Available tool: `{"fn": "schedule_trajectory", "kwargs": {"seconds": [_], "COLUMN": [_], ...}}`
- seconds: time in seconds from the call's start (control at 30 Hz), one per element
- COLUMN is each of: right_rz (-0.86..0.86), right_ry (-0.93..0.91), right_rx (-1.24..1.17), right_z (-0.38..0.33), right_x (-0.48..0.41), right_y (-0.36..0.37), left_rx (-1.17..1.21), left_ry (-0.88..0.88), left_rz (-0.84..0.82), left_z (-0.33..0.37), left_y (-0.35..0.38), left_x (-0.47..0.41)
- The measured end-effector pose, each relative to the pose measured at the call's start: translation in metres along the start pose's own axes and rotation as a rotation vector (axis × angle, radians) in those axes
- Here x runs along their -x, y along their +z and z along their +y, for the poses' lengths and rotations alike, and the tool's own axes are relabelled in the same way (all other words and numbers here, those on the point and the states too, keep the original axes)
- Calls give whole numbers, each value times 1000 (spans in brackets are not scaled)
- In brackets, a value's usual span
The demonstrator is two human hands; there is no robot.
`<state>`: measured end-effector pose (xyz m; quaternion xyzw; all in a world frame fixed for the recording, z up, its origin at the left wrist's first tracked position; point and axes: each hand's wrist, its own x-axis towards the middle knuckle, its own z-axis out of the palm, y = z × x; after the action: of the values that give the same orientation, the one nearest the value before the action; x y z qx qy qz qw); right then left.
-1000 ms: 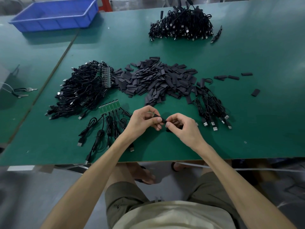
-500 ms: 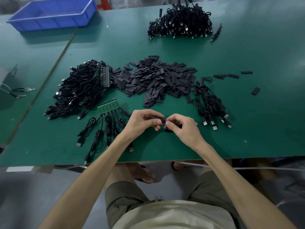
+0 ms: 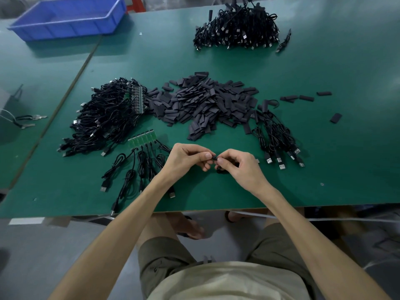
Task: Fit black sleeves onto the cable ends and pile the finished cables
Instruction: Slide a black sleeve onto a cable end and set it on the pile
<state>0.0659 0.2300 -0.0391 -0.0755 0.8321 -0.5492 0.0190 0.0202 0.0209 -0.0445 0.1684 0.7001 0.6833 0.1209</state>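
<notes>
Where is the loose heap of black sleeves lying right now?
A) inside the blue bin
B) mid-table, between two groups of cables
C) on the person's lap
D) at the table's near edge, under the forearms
B: the sleeve heap lies on the green table, with the large cable bundle to its left and the smaller cable group to its right.

1. The scene is lit evenly and rather dimly from above; shadows are kept soft-edged.
2. A soft shadow is thrown just in front of the blue crate (image 3: 65, 20), and a fainter one beneath the left hand (image 3: 186, 158) and right hand (image 3: 240, 167).
3. A pale sheen is seen on the far right of the green table (image 3: 324, 148).
4. Its edges are bowed by the wide-angle lens.
5. The centre is rendered sharp; the corners are softened.
</notes>
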Motion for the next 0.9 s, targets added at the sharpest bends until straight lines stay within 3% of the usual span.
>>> {"fn": "schedule_trajectory", "kwargs": {"seconds": [0.9], "right_rz": [-11], "right_ry": [7], "right_rx": [-10], "right_z": [3], "right_x": [-1], "right_y": [-1], "left_rx": [-10], "left_ry": [-7], "left_rz": [-5], "left_z": [2], "left_y": [3], "left_x": [0]}}
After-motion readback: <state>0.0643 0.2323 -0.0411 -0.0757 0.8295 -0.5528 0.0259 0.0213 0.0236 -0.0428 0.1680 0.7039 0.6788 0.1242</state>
